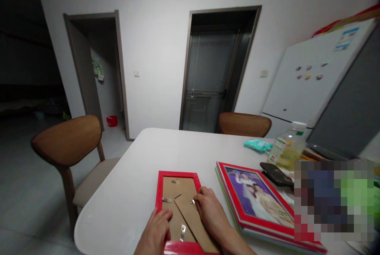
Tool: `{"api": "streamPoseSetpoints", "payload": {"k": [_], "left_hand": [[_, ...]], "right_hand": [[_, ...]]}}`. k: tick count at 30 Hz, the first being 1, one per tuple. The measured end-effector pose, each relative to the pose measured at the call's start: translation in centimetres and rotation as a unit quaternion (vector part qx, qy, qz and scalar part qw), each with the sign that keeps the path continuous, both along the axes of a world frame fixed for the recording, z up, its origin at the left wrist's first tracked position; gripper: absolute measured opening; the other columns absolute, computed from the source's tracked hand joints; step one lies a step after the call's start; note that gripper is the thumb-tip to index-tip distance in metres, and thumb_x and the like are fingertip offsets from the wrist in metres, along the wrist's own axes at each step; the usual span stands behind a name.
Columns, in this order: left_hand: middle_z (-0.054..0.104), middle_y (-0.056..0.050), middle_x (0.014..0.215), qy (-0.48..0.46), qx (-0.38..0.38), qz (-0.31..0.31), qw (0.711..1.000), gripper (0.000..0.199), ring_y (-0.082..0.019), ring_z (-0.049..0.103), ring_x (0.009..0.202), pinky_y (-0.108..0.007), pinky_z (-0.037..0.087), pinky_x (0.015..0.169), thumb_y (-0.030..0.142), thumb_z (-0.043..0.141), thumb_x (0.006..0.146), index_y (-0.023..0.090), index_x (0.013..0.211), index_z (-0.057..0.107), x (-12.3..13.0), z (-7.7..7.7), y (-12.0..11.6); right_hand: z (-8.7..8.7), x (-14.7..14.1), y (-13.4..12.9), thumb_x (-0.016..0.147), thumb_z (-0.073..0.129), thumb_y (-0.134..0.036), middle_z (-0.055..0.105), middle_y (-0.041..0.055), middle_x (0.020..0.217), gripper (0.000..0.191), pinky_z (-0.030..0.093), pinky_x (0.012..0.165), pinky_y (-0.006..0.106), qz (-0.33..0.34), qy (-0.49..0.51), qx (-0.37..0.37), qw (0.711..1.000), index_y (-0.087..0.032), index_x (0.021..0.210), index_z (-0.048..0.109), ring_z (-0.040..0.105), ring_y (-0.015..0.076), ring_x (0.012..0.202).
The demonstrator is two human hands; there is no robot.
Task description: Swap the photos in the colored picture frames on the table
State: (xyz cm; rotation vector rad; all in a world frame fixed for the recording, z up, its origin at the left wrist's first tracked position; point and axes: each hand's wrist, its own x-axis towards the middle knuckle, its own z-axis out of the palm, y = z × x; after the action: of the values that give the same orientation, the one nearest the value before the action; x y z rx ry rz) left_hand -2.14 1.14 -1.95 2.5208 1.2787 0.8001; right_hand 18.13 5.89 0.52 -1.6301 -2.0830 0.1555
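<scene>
A red picture frame (162, 180) lies face down on the white table, its brown backing board (185, 186) showing. Small metal turn clips (183, 232) sit along the inner edges, and a stand leg is outlined on the board. My left hand (157, 227) holds the left side of the frame, fingers curled over the red border. At the right side, my right hand (209, 207) has its fingers bent together at the edge, by a metal clip (192, 202). Its thumb and palm side are partly hidden.
Right of my hands lies a stack of frames, topped by a red-framed photo (258, 195). Beyond it are a black object (276, 174), an oil bottle (286, 148) and a teal packet (257, 144). Wooden chairs (71, 140) stand at the table (175, 144).
</scene>
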Motion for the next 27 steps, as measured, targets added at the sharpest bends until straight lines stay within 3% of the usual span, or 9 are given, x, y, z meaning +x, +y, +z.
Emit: {"api": "streamPoseSetpoints", "payload": {"k": [4, 9, 13, 19, 27], "left_hand": [[0.055, -0.016, 0.112, 0.004, -0.002, -0.018, 1.000, 0.058, -0.031, 0.050, 0.104, -0.053, 0.035, 0.089, 0.037, 0.072, 0.052, 0.016, 0.101, 0.052, -0.2, 0.2, 0.1], [0.053, -0.015, 0.115, -0.017, -0.059, 0.033, 0.998, 0.039, -0.032, 0.045, 0.108, -0.052, 0.027, 0.094, 0.029, 0.076, 0.043, 0.015, 0.074, 0.057, 0.4, 1.3, -0.9], [0.052, -0.014, 0.116, -0.028, -0.098, 0.044, 0.994, 0.033, -0.030, 0.044, 0.110, -0.050, 0.023, 0.097, 0.026, 0.075, 0.044, 0.016, 0.068, 0.055, 0.7, 2.2, -1.3], [0.052, -0.014, 0.117, -0.038, -0.097, 0.040, 0.994, 0.036, -0.030, 0.043, 0.110, -0.050, 0.022, 0.097, 0.026, 0.076, 0.041, 0.017, 0.068, 0.054, 0.6, 1.3, -1.1], [0.055, -0.011, 0.111, -0.061, -0.072, 0.034, 0.995, 0.038, -0.029, 0.046, 0.105, -0.049, 0.026, 0.096, 0.025, 0.077, 0.040, 0.017, 0.069, 0.053, 0.6, 0.6, -0.9]], "right_hand": [[0.0, 0.1, -0.2, 0.074, 0.040, -0.011, 0.055, 0.0065, 0.082, 0.025, 0.037, 0.071, 0.025, 0.016, 0.017, 0.005, 1.000, -0.017, 0.065, 0.062, 0.046, 0.0169, 0.080], [0.2, 0.4, -0.5, 0.076, 0.040, -0.013, 0.056, 0.0074, 0.084, 0.026, 0.037, 0.075, 0.026, 0.037, 0.019, -0.001, 0.999, -0.017, 0.067, 0.064, 0.046, 0.0172, 0.082], [0.1, 0.3, -0.6, 0.076, 0.040, -0.015, 0.055, 0.0085, 0.088, 0.025, 0.037, 0.078, 0.027, 0.030, 0.014, 0.003, 0.999, -0.016, 0.072, 0.065, 0.046, 0.0183, 0.085], [0.4, 0.2, -0.5, 0.076, 0.040, -0.015, 0.056, 0.0074, 0.083, 0.025, 0.037, 0.075, 0.026, 0.031, -0.011, -0.002, 0.999, -0.016, 0.067, 0.064, 0.047, 0.0175, 0.081], [1.0, -6.1, 1.1, 0.077, 0.044, -0.021, 0.059, 0.0032, 0.077, 0.022, 0.035, 0.072, 0.024, 0.126, 0.002, -0.014, 0.992, -0.019, 0.071, 0.064, 0.050, 0.0142, 0.079]]}}
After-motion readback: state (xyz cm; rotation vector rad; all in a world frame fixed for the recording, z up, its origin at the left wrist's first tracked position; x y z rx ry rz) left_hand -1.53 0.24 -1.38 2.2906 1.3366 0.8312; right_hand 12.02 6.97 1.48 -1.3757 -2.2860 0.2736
